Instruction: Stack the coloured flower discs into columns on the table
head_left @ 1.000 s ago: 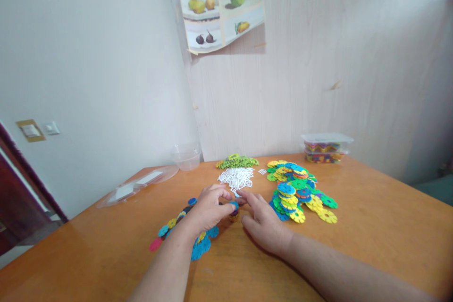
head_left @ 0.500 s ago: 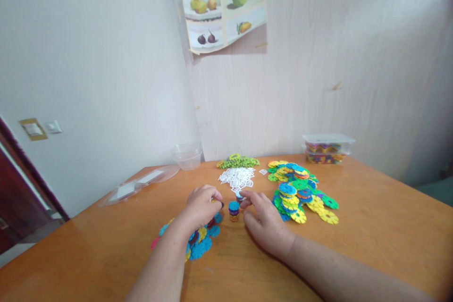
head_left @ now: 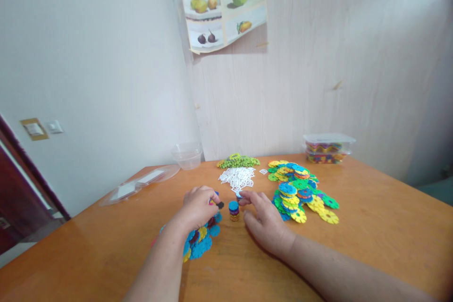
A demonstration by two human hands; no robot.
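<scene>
My left hand (head_left: 200, 205) is over a heap of small notched plastic discs (head_left: 201, 247) in blue, yellow and maroon. Its thumb and finger pinch a black notched disc (head_left: 221, 205), and more coloured pieces show partly behind the fingers. My right hand (head_left: 265, 217) lies on the table with thumb and index finger apart. The tip of its index finger touches a small disc stack (head_left: 239, 197), which the fingers partly hide. Between the hands stands a second upright stack (head_left: 234, 210), blue on top, with purple and yellow below.
To the right spreads a pile of larger notched discs (head_left: 290, 188). White lattice pieces (head_left: 237, 178) and green pieces (head_left: 240, 162) lie behind the stacks. A clear bowl (head_left: 187, 156), plastic lids (head_left: 141, 183) and a filled clear box (head_left: 327, 148) stand on the wooden table (head_left: 371, 226).
My left hand has shifted slightly and turned, so the black disc shows more, with a bit of blue behind the fingers. My right hand and both stacks stay where they were.
</scene>
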